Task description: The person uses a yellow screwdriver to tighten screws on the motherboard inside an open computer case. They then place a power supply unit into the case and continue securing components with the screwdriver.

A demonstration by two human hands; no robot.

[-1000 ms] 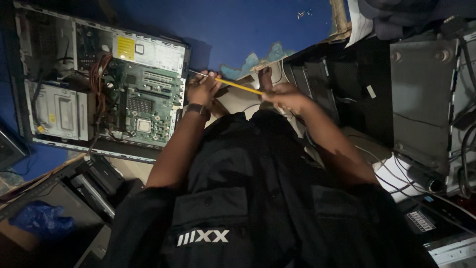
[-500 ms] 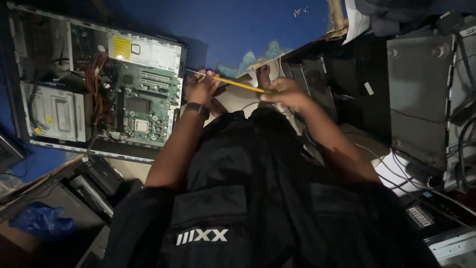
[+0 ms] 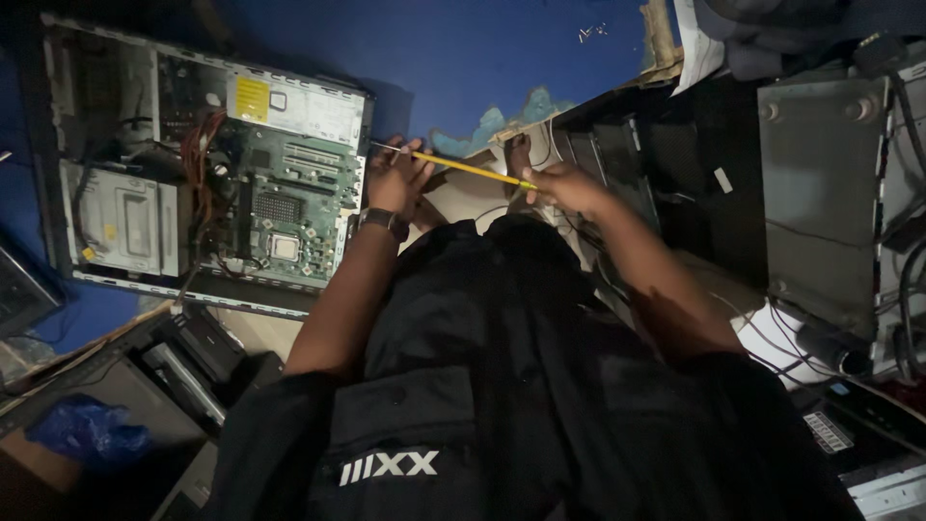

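Your left hand [image 3: 395, 178] pinches the metal tip end of the yellow screwdriver [image 3: 463, 168]; your right hand [image 3: 564, 185] grips its handle end. Long axis runs left-far to right-near between both hands. The open computer case [image 3: 207, 164] lies just left, nearer the left hand.

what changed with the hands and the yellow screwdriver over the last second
Little changed. The left hand slid slightly along the thin yellow-handled screwdriver toward its metal tip, which now points at the edge of the open desktop computer case. The right hand keeps its grip on the handle end. The case, green motherboard and grey metal panel stayed put.
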